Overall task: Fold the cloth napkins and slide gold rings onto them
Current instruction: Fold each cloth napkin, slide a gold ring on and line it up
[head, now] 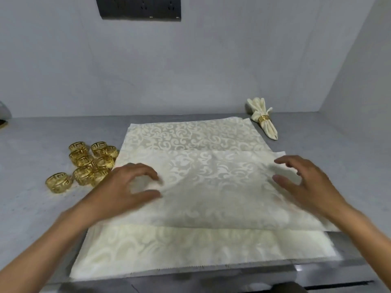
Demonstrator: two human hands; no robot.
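lying flat on the grey countertop (31,208) is a cream damask napkin (190,136) with a scroll pattern, spread wide from near the back wall to the front edge of the counter. a second layer of the same cloth (211,191) sits across its middle, with folded edges at far and near sides; whether this is a separate napkin or a folded part of the lower one cannot be told.

left hand (127,187): above the left end of the upper layer, fingers loosely curved and spread, thumb apart from the fingers, nothing in its grasp. fingertips are blurred; contact with the cloth cannot be told.

right hand (306,185): above the right end of the upper layer, fingers extended and slightly bent, thumb apart, holding nothing. also blurred; contact uncertain.

gold napkin rings (93,161): a cluster with cut-out key pattern on the counter just left of the napkin, some touching one another; one ring (58,182) lies slightly apart at the near left.

finished napkin (264,119): gathered and held in a gold ring (263,118), lying on the counter at the far right corner of the spread cloth, near the wall.

dark socket panel (139,7) on the wall above.
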